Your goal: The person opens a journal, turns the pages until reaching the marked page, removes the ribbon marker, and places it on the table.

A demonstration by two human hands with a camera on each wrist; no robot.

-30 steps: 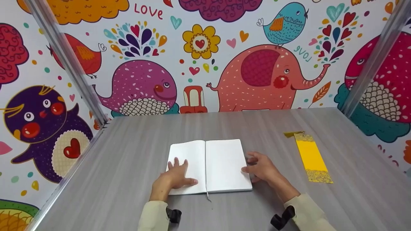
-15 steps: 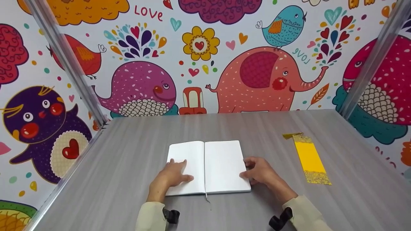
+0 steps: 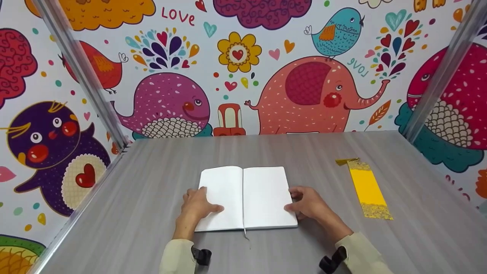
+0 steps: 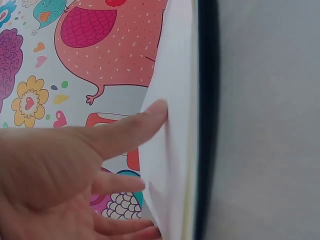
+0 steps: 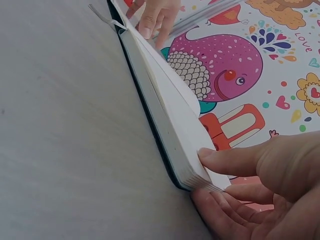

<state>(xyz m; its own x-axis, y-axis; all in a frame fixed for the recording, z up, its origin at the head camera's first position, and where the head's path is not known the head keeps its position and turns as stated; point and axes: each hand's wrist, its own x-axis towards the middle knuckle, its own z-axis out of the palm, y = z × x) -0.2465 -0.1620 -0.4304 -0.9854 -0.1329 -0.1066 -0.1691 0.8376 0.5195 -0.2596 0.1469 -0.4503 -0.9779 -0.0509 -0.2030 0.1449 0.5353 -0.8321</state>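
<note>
A notebook (image 3: 268,198) with blank white pages lies spread flat on the table, its dark cover edge visible in both wrist views. A thin ribbon marker (image 3: 245,234) trails from the bottom of its spine. My left hand (image 3: 194,207) is at the left page's outer edge; its thumb touches the paper, and the left wrist view shows the fingers fairly straight. At the opposite edge my right hand (image 3: 308,203) grips the notebook, thumb (image 5: 215,161) on top of the page and fingers curled against the side of the page block and cover.
To the right lies a yellow bookmark (image 3: 369,188) with patterned ends and a tassel (image 3: 346,161). The grey wood-look table (image 3: 152,182) meets cartoon-printed walls (image 3: 243,87) behind and at the sides, with metal posts (image 3: 81,76) at the corners.
My left hand has slid leftward off the middle of the left page to its outer edge. My right thumb and fingers have closed on the right edge. The notebook stays nearly in place.
</note>
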